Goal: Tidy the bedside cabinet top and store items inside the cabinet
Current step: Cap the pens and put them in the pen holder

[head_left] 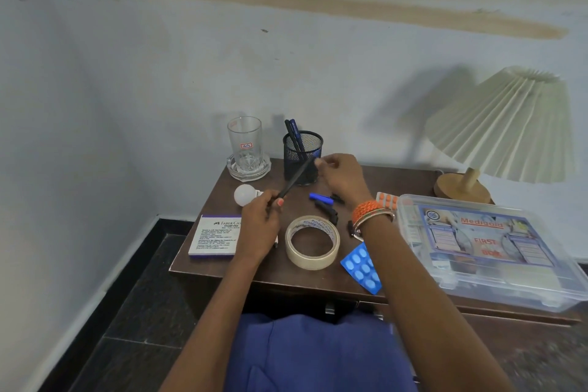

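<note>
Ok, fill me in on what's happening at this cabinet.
A person is sorting pens on the cabinet top. The left hand grips a black pen at its lower end while the right hand pinches its upper end, right by the mesh holder, which already has pens in it. Loose pens, tape, pill strips and a first aid box are still out.

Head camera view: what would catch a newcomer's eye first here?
The two hands at the centre: the left hand and right hand hold a dark pen between them, in front of the black mesh pen holder. On the right, the clear first aid box lies below the pleated lamp. A roll of tape lies near the front edge.
</note>
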Available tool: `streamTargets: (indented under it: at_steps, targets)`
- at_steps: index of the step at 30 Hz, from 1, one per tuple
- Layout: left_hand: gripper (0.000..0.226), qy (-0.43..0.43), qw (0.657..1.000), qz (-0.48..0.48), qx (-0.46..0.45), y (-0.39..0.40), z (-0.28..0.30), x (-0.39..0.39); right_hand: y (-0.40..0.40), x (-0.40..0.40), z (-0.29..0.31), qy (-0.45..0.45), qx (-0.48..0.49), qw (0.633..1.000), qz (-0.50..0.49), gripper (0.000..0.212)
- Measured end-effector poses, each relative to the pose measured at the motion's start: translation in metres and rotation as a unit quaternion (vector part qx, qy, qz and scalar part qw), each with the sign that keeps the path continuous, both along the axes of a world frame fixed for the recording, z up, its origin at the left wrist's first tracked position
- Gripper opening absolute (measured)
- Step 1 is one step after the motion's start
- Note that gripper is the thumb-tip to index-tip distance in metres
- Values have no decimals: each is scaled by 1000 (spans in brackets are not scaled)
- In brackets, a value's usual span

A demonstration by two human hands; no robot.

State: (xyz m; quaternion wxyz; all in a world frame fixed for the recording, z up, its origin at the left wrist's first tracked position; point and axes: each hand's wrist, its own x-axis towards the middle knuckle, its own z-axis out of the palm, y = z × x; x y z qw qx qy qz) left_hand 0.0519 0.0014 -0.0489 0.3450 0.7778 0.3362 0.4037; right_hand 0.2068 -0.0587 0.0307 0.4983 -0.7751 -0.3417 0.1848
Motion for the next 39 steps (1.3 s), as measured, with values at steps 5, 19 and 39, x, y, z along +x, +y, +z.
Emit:
streamTargets:
  at_steps: [5,19,39]
  targets:
    - [10,13,999,31,-5,-3,3,0,-1,5,-20,-179,-204,962,7,28]
    - [11,23,999,41,-27,-5,5,1,-6,5,-33,-210,-292,933,23,42]
    - [17,22,999,35,-15,0,-1,2,-7,11,-11,212,278,930,-115,30]
